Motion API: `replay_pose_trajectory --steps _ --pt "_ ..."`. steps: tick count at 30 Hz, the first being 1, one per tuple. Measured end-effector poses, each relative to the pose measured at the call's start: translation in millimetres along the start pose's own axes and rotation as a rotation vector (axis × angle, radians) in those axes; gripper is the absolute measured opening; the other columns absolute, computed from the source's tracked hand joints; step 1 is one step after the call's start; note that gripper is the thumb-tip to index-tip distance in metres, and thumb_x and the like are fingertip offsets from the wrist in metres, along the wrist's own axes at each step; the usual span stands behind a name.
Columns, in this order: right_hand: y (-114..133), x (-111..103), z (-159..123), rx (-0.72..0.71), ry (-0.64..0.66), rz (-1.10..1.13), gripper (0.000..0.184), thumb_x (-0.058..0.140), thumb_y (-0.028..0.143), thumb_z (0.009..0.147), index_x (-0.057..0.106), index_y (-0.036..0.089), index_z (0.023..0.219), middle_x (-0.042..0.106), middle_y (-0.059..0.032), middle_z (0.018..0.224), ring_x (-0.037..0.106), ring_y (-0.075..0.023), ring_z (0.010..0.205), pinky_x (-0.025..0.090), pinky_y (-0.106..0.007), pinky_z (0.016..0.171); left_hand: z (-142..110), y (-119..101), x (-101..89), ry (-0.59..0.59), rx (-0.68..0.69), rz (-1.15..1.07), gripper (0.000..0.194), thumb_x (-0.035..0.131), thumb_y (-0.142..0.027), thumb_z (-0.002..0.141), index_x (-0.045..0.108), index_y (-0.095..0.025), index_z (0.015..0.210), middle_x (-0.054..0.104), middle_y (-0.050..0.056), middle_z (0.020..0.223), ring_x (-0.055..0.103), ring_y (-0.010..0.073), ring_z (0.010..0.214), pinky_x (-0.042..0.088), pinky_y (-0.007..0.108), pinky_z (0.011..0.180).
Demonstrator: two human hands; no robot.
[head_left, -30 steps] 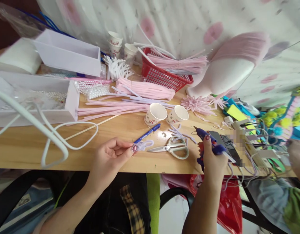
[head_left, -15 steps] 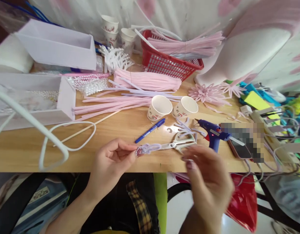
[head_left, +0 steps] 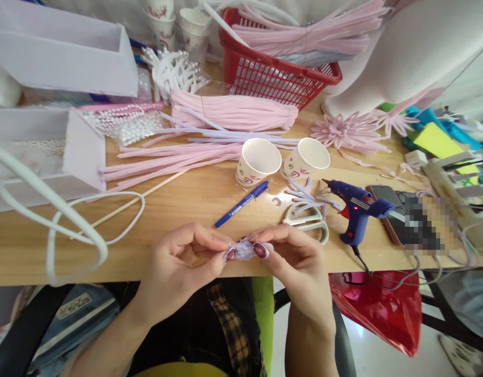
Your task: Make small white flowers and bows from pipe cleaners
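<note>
Far left of left hand: white open-topped box (head_left: 86,144) with pearl strands inside; second white open-topped box (head_left: 76,68) behind it. Thick white bent tube (head_left: 51,199), looped, in front of the nearer box, left of left hand. Thin pale wooden stick (head_left: 163,184) lies slantwise beyond left hand, partly under the loop. Cluster of white pearl-tipped stems (head_left: 174,73) well beyond left hand.

Left hand (head_left: 182,256) pinching, thumb and fingers on a small lilac fuzzy-stem piece (head_left: 244,250). Piece sits between both hands, held near the front edge of the pale wooden table (head_left: 204,199); its exact shape is mostly covered by fingertips. Blue capped pen (head_left: 242,204) lies just beyond the piece; tied bundle of pink fuzzy stems (head_left: 237,111) further back, red plastic lattice basket (head_left: 272,78) behind that. Two white printed paper cups (head_left: 260,159) stand upright beyond the hands, side by side.

Right hand (head_left: 300,262) also pinching the piece, thumb and fingers closed on it. Scissors with pale green handles (head_left: 325,233) just beyond right hand, blades hidden by it. Short lilac stem offcuts (head_left: 307,196) behind the handles. Right of right hand: blue glue gun (head_left: 353,201), red light on, then dark phone (head_left: 396,230), partly pixelated. Below, right of right wrist: red plastic bag (head_left: 394,309).
</note>
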State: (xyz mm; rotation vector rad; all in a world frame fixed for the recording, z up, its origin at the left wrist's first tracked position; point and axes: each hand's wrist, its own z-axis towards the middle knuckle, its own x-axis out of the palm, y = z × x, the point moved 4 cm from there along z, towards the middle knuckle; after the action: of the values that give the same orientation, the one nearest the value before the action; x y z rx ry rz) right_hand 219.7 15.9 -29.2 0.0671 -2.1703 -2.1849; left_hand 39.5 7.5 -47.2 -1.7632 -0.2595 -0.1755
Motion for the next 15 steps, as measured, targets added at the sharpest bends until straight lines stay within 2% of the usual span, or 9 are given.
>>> replay_pose_trajectory --steps 4,10,13,15 --pt "-4.4 -1.0 2.4 0.098 0.009 0.142 0.010 0.083 0.023 0.081 0.075 0.020 0.086 0.082 -0.0044 0.079 0.079 -0.0192 0.070 0.064 -0.027 0.066 3.6 1.9 0.7 0.021 -0.033 0.016 0.015 0.084 -0.015 0.069 0.072 -0.024 0.065 0.079 0.001 0.074 0.077 0.0189 0.074 0.065 0.030 0.076" --pt "-8.3 -3.2 7.2 0.166 0.050 0.195 0.014 0.084 0.025 0.081 0.073 0.020 0.088 0.080 -0.0018 0.072 0.076 -0.0170 0.065 0.062 -0.025 0.062 7.4 3.7 2.3 -0.014 -0.058 -0.082 0.020 0.082 -0.007 0.067 0.072 -0.024 0.063 0.078 -0.002 0.070 0.076 0.0156 0.069 0.065 0.025 0.073" --pt "-4.7 -4.3 3.5 0.144 0.057 0.141 0.019 0.083 0.028 0.083 0.072 0.022 0.096 0.081 -0.0045 0.090 0.078 -0.0196 0.080 0.064 -0.029 0.070 8.2 4.6 1.8 -0.002 -0.062 -0.081 0.020 0.083 -0.007 0.068 0.073 -0.024 0.063 0.078 -0.002 0.069 0.076 0.0151 0.069 0.064 0.024 0.073" --pt "1.8 -8.7 -2.8 0.095 -0.021 0.032 0.027 0.081 0.030 0.085 0.071 0.024 0.109 0.079 -0.0080 0.111 0.077 -0.0226 0.099 0.065 -0.031 0.077 7.7 4.5 0.0 -0.013 -0.058 -0.054 0.020 0.084 -0.008 0.068 0.073 -0.024 0.064 0.078 -0.002 0.071 0.077 0.0153 0.071 0.064 0.023 0.072"
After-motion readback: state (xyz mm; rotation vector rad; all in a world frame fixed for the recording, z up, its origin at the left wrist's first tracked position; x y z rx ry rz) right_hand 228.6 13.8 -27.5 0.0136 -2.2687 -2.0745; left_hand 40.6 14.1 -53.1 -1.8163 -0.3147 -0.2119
